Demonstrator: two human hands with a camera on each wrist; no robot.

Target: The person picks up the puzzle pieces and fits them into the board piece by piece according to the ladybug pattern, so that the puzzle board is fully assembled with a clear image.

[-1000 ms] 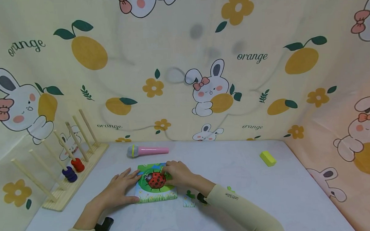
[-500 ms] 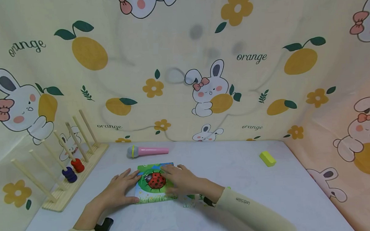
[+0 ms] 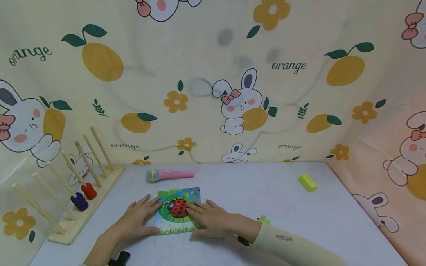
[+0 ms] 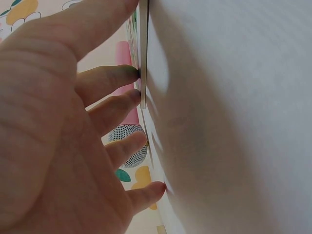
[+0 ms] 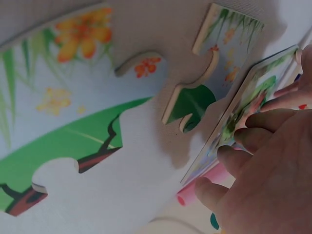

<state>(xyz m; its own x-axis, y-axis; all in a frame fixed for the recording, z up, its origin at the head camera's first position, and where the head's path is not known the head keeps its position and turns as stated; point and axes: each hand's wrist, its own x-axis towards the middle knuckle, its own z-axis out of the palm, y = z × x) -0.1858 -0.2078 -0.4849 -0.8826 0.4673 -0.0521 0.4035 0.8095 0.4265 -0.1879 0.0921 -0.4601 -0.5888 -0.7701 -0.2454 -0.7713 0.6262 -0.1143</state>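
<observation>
A square ladybug puzzle board lies flat on the white table. My left hand rests at its left side with fingers spread, fingertips on its edge in the left wrist view. My right hand lies at the board's right side, its fingers extended over the ladybug and its thumb near the lower right corner. In the right wrist view a large loose puzzle piece with orange flowers and a smaller grassy piece lie beside the board. The right hand and forearm mostly hide these pieces in the head view.
A pink toy microphone lies behind the board. On the left stands a wooden peg rack with blue rings and red rings. A yellow block sits at the far right. A printed cloth backs the table.
My right hand has slid from the board's upper right towards its lower right, fingers now straighter, uncovering the upper right corner. The left hand and the board have stayed in place.
</observation>
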